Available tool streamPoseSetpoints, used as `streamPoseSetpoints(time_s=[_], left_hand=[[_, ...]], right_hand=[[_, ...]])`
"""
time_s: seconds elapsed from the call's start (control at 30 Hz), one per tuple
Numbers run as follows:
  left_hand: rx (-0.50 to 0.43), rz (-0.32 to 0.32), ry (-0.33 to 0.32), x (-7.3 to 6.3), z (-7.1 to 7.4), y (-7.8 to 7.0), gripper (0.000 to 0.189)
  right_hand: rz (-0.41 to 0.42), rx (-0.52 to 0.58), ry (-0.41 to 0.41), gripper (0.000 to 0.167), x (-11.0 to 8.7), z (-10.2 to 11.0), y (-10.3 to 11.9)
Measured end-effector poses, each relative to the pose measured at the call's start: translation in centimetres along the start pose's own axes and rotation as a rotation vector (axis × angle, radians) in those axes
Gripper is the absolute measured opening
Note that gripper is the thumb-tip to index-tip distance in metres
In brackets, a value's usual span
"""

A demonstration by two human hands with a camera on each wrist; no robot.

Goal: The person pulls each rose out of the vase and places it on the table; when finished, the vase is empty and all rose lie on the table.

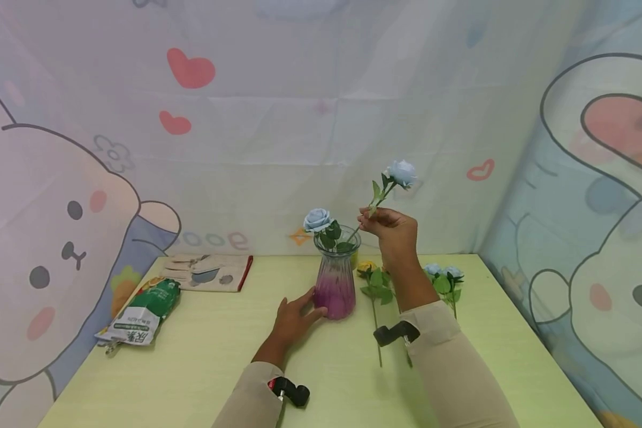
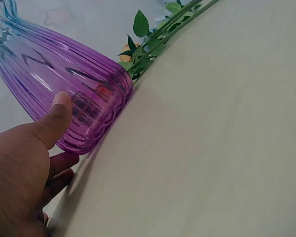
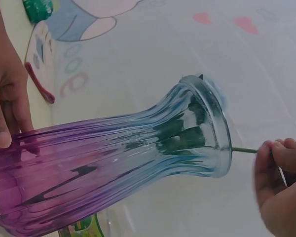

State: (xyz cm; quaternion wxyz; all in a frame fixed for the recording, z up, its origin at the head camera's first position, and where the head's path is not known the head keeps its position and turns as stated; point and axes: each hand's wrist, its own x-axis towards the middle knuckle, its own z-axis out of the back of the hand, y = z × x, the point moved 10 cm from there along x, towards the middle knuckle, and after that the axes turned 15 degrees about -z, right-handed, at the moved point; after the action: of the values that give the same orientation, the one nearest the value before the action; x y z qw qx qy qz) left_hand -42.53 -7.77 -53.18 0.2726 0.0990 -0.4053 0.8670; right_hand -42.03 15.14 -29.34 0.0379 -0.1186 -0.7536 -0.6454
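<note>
A ribbed glass vase [image 1: 336, 291], purple below and pale blue toward its flared rim, stands upright on the table. My left hand [image 1: 295, 318] holds it near the base, the thumb on the near side in the left wrist view. One blue artificial rose [image 1: 318, 220] leans out of the vase's mouth to the left. Above the rim, my right hand [image 1: 397, 233] pinches the stem of a second blue rose [image 1: 402, 173], whose bloom tilts up and right. In the right wrist view its green stem [image 3: 244, 149] runs from the fingertips into the vase's mouth.
A yellow rose [image 1: 367, 267] with a long stem lies right of the vase, and more blue roses [image 1: 445, 272] lie beyond my right forearm. Far left are a green and white bag [image 1: 145, 314] and a flat pale glove [image 1: 208, 273]. A printed cloth [image 1: 278, 131] hangs behind the table.
</note>
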Motion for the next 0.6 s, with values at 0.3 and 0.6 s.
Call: streamPoseSetpoints(time_s=[0.3,0.6], left_hand=[[0.007,0.008,0.013,-0.1,0.0,0.1,0.076],[0.001,0.009,0.004,-0.1,0.0,0.0,0.076]], right_hand=[[0.108,-0.013,0.023,0.012,0.0,0.1,1.8],[0.132,0.010,-0.083,0.018,0.2,2.4,2.6]])
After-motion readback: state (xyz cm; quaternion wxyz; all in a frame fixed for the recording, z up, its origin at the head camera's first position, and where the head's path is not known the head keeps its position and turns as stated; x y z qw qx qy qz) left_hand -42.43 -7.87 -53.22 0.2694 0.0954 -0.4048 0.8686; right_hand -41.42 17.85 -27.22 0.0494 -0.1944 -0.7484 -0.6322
